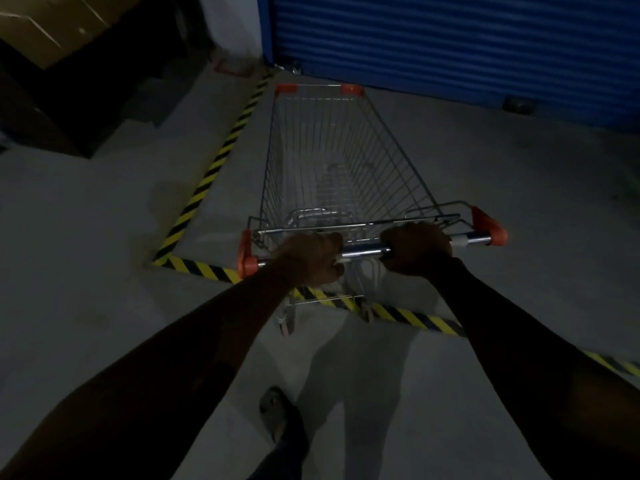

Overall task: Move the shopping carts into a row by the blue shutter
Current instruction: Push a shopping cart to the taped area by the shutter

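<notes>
An empty wire shopping cart [332, 161] with red corner caps stands in front of me, its nose pointing at the blue shutter [450, 39]. My left hand [310, 259] is closed around the left part of the cart handle [363, 251]. My right hand [417, 247] grips the same bar further right. The cart's basket lies inside a floor area marked by yellow-black striped tape [214, 168], and its rear wheels sit at the near tape line. The front of the cart stops a short way from the shutter.
Dark boxes and a cardboard carton [45, 26] stand at the far left. The striped tape [415, 318] runs across the concrete floor under the cart's rear. My foot [277, 410] shows at the bottom. Open floor lies to the cart's right along the shutter.
</notes>
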Tool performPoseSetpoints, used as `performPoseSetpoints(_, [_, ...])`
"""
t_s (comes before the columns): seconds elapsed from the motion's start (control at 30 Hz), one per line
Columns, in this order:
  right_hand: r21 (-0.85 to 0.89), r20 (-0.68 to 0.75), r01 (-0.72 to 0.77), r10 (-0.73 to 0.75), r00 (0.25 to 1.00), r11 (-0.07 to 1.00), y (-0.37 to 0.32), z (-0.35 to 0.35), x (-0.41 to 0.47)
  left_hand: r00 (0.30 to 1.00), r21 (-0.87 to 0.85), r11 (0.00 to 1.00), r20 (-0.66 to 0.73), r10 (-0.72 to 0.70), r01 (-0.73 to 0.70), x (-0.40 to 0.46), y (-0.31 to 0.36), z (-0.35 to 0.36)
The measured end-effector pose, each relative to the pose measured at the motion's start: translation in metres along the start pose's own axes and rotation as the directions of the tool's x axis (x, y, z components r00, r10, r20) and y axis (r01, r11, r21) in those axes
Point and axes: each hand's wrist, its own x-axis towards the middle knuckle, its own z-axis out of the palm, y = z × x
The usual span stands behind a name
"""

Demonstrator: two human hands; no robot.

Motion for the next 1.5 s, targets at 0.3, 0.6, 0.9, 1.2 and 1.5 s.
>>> performPoseSetpoints(0.3, [0.003,-0.171,-0.042,0.042,0.984,0.999,-0.014,-0.013,0.167,0.992,0.112,0.990,-0.106,-0.071,0.083,0.096,-0.119,-0.041])
performPoseSetpoints(0.6, [0.048,-0.143,-0.045,0.051,0.988,0.998,-0.037,-0.037,0.325,0.963,0.322,0.925,-0.239,-0.126,0.202,0.191,-0.243,-0.070])
performPoseSetpoints(0.9, [0.176,-0.079,-0.040,0.055,0.995,0.984,-0.050,-0.048,0.474,0.941,0.307,0.908,-0.268,-0.206,0.286,0.278,-0.352,-0.100])
performPoseSetpoints(1.2, [0.133,-0.009,-0.096,0.098,0.995,0.986,-0.078,-0.069,0.551,0.958,0.346,0.914,-0.256,-0.126,0.212,0.330,-0.431,-0.119])
performPoseSetpoints(1.5, [0.064,-0.008,-0.220,0.221,0.975,0.973,-0.114,-0.073,0.554,0.975,0.359,0.925,-0.218,-0.042,0.120,0.331,-0.468,-0.126])
